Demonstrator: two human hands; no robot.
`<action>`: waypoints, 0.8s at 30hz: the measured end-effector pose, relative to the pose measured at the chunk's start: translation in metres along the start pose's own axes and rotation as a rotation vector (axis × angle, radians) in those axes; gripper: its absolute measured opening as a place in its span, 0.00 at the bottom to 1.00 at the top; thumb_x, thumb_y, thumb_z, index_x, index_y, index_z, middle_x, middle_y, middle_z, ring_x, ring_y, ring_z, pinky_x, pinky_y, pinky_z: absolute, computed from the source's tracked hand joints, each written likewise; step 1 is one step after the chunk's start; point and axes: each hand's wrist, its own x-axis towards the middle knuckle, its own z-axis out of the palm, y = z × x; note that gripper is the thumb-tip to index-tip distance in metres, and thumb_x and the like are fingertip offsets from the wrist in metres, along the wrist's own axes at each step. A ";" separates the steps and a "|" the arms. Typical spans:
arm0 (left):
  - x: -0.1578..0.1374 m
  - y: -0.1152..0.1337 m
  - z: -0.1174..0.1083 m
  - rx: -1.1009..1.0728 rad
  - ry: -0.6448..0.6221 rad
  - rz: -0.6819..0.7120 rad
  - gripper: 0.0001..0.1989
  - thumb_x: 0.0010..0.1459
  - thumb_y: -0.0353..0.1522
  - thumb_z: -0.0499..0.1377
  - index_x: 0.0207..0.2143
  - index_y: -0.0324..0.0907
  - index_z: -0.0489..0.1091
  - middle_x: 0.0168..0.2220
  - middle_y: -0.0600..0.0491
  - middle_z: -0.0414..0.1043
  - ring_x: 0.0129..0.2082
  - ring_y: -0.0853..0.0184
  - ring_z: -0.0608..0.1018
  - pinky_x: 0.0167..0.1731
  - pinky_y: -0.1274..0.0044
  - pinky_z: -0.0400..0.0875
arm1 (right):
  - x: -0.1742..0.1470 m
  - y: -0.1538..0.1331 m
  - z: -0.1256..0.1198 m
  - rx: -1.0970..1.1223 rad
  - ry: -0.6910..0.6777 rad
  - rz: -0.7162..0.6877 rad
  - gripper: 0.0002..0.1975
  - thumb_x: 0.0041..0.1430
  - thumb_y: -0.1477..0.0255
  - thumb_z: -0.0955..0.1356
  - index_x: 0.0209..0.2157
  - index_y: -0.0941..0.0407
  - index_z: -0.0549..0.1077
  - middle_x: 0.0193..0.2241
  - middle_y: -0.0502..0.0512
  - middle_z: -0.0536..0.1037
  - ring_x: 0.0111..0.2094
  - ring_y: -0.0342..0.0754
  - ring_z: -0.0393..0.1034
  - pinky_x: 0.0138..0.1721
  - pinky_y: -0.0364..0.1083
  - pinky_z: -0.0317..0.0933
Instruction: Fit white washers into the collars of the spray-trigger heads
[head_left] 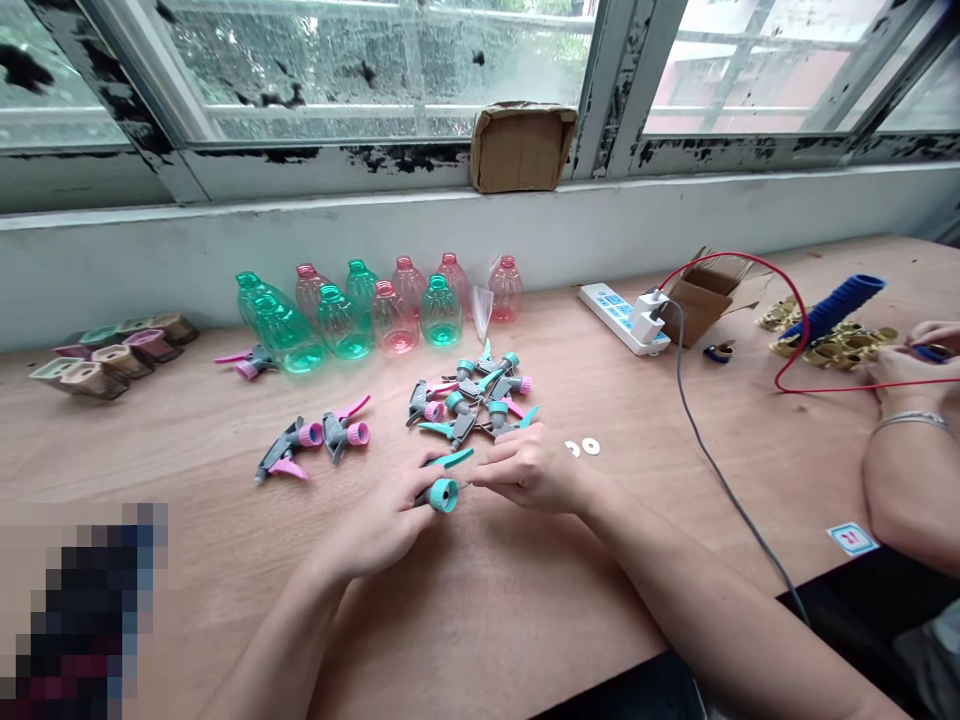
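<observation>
My left hand (390,515) is closed around a grey trigger spray head with a teal collar (444,495) and a teal trigger lever; the collar's opening faces right. Close beside that opening, my right hand (529,470) pinches with thumb and fingertips. Something thin and pale seems to be at its fingertips, too small to name. Just beyond both hands lies a pile of spray heads (480,395) with teal and pink collars. Two pink-collared spray heads (345,433) rest to the left of my left hand. White ring washers (591,446) lie right of my right hand.
Green and pink bottles (345,322) stand along the wall, with another spray head (251,362) near them. Small containers (120,352) sit far left. At right are a power strip (622,320), cables, a cardboard box (699,300), gold-coloured parts (832,345) and a co-worker's hands (911,360).
</observation>
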 end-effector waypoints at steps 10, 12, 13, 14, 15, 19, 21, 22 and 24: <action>-0.002 0.003 -0.005 -0.049 -0.042 0.021 0.14 0.61 0.31 0.51 0.44 0.44 0.75 0.45 0.49 0.70 0.49 0.58 0.70 0.54 0.69 0.62 | 0.002 -0.003 0.000 0.016 0.021 -0.020 0.11 0.63 0.77 0.65 0.43 0.51 0.78 0.38 0.48 0.83 0.29 0.41 0.73 0.29 0.42 0.59; -0.002 0.003 -0.005 -0.062 -0.063 0.008 0.12 0.61 0.31 0.51 0.39 0.43 0.75 0.45 0.50 0.70 0.48 0.59 0.70 0.54 0.70 0.62 | 0.002 -0.003 0.000 0.032 0.009 -0.019 0.12 0.64 0.77 0.65 0.44 0.51 0.78 0.39 0.49 0.82 0.30 0.41 0.74 0.29 0.42 0.59; -0.002 0.003 -0.006 -0.067 -0.076 -0.002 0.12 0.61 0.31 0.51 0.36 0.43 0.75 0.44 0.51 0.70 0.47 0.59 0.70 0.54 0.70 0.62 | 0.002 -0.003 0.001 0.050 0.002 -0.015 0.12 0.64 0.76 0.65 0.44 0.51 0.78 0.39 0.49 0.82 0.30 0.41 0.74 0.30 0.41 0.60; -0.002 0.004 -0.006 -0.073 -0.089 -0.010 0.11 0.61 0.32 0.52 0.34 0.43 0.74 0.44 0.51 0.69 0.47 0.60 0.70 0.54 0.70 0.62 | 0.001 -0.003 0.001 0.076 -0.003 -0.013 0.12 0.65 0.75 0.65 0.45 0.51 0.78 0.40 0.49 0.82 0.31 0.41 0.74 0.30 0.41 0.60; -0.002 0.004 -0.006 -0.079 -0.100 -0.014 0.10 0.60 0.32 0.52 0.33 0.42 0.74 0.44 0.51 0.69 0.47 0.60 0.70 0.54 0.71 0.62 | 0.001 -0.002 0.001 0.108 -0.006 -0.012 0.12 0.65 0.75 0.65 0.46 0.51 0.78 0.40 0.50 0.82 0.31 0.40 0.74 0.31 0.41 0.61; -0.003 0.005 -0.007 -0.100 -0.121 0.001 0.10 0.60 0.34 0.52 0.35 0.42 0.73 0.45 0.51 0.69 0.48 0.59 0.69 0.54 0.70 0.62 | 0.001 -0.002 0.002 0.226 0.036 -0.011 0.11 0.66 0.73 0.65 0.46 0.53 0.78 0.39 0.52 0.82 0.32 0.41 0.75 0.31 0.40 0.62; -0.003 0.004 -0.007 -0.103 -0.120 0.001 0.10 0.61 0.34 0.52 0.37 0.42 0.73 0.45 0.51 0.68 0.48 0.59 0.69 0.54 0.70 0.63 | 0.001 -0.003 0.002 0.259 0.072 -0.003 0.11 0.66 0.73 0.65 0.45 0.53 0.78 0.38 0.52 0.83 0.33 0.41 0.75 0.32 0.40 0.62; -0.003 0.003 -0.007 -0.101 -0.116 -0.001 0.10 0.61 0.35 0.53 0.38 0.42 0.73 0.46 0.51 0.68 0.49 0.59 0.69 0.54 0.70 0.63 | 0.001 -0.003 0.002 0.271 0.085 -0.001 0.11 0.66 0.74 0.65 0.45 0.53 0.78 0.38 0.52 0.83 0.33 0.41 0.75 0.32 0.40 0.62; -0.003 0.001 -0.006 -0.093 -0.098 -0.005 0.10 0.61 0.35 0.53 0.39 0.42 0.73 0.46 0.51 0.68 0.49 0.59 0.69 0.54 0.70 0.62 | 0.001 -0.003 0.003 0.272 0.106 -0.001 0.11 0.65 0.74 0.65 0.44 0.54 0.78 0.37 0.53 0.83 0.33 0.41 0.75 0.33 0.40 0.63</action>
